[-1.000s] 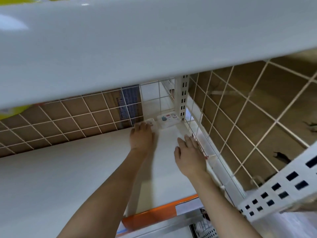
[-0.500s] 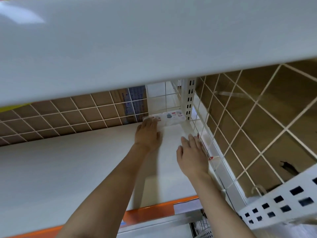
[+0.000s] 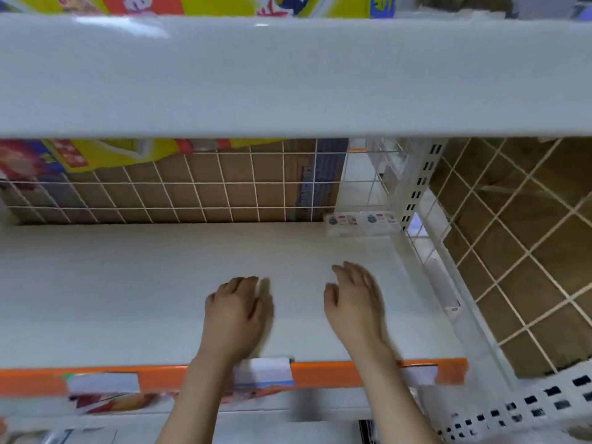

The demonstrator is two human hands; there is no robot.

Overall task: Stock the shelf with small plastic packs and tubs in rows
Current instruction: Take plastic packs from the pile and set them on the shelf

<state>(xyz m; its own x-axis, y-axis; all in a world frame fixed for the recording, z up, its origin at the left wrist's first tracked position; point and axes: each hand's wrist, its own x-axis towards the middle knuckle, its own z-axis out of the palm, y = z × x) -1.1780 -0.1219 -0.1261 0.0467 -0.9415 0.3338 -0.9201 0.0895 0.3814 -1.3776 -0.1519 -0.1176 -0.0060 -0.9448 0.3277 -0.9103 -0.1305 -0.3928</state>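
Two small clear plastic packs with printed labels sit side by side at the back right corner of the white shelf (image 3: 128,283), the left pack (image 3: 343,223) touching the right pack (image 3: 380,222), which sits against the upright post. My left hand (image 3: 235,310) hovers over the front middle of the shelf, fingers loosely bent, holding nothing. My right hand (image 3: 355,301) is beside it to the right, fingers relaxed and empty. Both hands are well in front of the packs.
A white wire grid (image 3: 192,187) backs the shelf, with cardboard boxes behind it. A slotted white post (image 3: 416,187) and a wire side panel (image 3: 512,251) bound the right side. An upper shelf (image 3: 288,75) overhangs. An orange price strip (image 3: 320,371) lines the front edge.
Both hands have pulled back from the rear corner toward the shelf's front edge. My left hand let go of the left pack, which now stands beside the other one.
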